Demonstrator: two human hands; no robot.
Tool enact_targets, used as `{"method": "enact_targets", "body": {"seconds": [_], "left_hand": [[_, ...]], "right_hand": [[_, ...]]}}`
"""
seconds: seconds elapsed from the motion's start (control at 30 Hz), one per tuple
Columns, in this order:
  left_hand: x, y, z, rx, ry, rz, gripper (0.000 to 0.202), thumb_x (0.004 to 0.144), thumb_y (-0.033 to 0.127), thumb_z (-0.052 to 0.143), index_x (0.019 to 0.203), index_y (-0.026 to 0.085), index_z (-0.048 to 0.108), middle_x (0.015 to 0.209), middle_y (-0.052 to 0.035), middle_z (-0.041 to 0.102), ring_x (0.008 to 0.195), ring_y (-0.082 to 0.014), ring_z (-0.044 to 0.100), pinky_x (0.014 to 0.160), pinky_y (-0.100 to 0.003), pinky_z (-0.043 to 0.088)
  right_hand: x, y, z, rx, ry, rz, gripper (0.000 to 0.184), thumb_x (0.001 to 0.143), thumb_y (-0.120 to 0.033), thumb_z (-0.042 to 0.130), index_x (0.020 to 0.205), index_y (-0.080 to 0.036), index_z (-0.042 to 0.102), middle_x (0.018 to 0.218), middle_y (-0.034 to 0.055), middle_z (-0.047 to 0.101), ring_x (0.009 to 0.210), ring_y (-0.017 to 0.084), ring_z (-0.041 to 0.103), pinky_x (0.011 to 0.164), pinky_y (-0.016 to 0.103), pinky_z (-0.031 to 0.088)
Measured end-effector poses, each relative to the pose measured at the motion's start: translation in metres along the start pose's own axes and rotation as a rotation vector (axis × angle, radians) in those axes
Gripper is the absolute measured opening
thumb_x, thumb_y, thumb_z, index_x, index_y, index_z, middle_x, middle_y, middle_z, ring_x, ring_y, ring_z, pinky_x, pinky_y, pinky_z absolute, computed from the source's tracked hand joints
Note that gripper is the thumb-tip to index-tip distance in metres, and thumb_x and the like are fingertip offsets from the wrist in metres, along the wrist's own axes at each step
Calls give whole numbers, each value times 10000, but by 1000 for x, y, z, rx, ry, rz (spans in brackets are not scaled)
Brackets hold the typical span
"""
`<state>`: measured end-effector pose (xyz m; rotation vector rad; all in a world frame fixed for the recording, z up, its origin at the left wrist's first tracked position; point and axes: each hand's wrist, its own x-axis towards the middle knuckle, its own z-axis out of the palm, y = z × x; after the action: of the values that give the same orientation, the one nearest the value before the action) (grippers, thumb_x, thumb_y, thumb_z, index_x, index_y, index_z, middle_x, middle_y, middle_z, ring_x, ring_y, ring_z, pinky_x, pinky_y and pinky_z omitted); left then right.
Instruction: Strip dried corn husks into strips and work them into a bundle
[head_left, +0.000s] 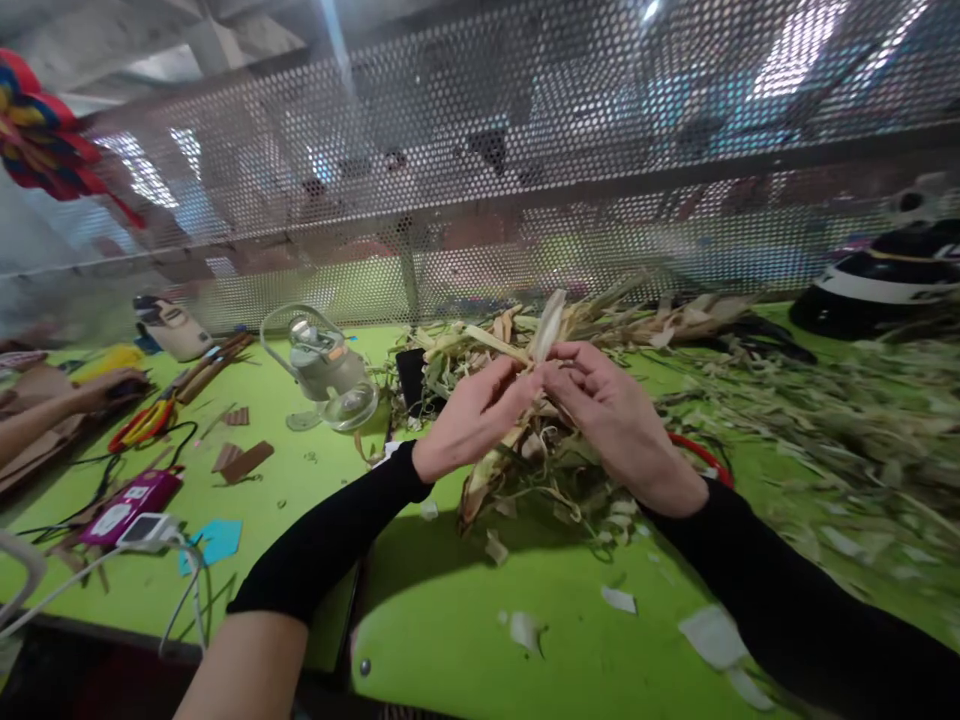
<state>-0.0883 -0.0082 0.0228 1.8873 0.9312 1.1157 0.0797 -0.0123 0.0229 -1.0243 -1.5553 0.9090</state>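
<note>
My left hand [480, 412] and my right hand [611, 420] meet over the middle of the green table, fingertips nearly touching. Both are closed on a pale corn husk [550, 325], whose tip stands upright above the fingers. Another light strip sticks out to the left past my left fingers. Directly beneath lies a loose heap of dried husks [487, 480], partly covered by my hands. Where exactly the fingers pinch is hidden. A red ring-shaped thing [701, 452] shows behind my right wrist.
A clear glass jug [322, 365] stands left of the husks. Further left lie scissors [146, 422], a purple box [131, 508] and white cables. Another person's hand [112, 390] is at the far left. Shredded husk [847, 430] covers the right side. A perforated metal screen [465, 150] rises behind.
</note>
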Motion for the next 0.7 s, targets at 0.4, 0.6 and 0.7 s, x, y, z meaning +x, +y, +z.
{"method": "enact_targets", "body": {"seconds": [0.4, 0.6, 0.7], "left_hand": [[8, -9, 5, -90, -68, -118, 171, 1037, 257, 461, 886, 187, 502, 773, 3, 617, 664, -103, 572, 638, -223, 454], [3, -2, 9, -304, -83, -234, 199, 1055, 359, 497, 947, 193, 484, 757, 33, 539, 580, -69, 460, 573, -211, 402], [3, -4, 12, -303, 63, -212, 278, 1077, 373, 456, 892, 180, 535, 690, 48, 443, 564, -66, 376, 568, -205, 357]], "right_hand": [[4, 15, 1, -191, 21, 29, 294, 983, -565, 550, 1012, -273, 538, 796, 13, 667, 649, 203, 646, 593, 350, 539], [1, 17, 3, -232, 37, -47, 349, 938, -601, 623, 1025, -270, 557, 828, 28, 696, 721, 236, 680, 626, 366, 516], [-1, 20, 8, -147, 81, -80, 347, 948, -605, 619, 1042, -271, 600, 879, 48, 716, 783, 257, 703, 646, 383, 545]]}}
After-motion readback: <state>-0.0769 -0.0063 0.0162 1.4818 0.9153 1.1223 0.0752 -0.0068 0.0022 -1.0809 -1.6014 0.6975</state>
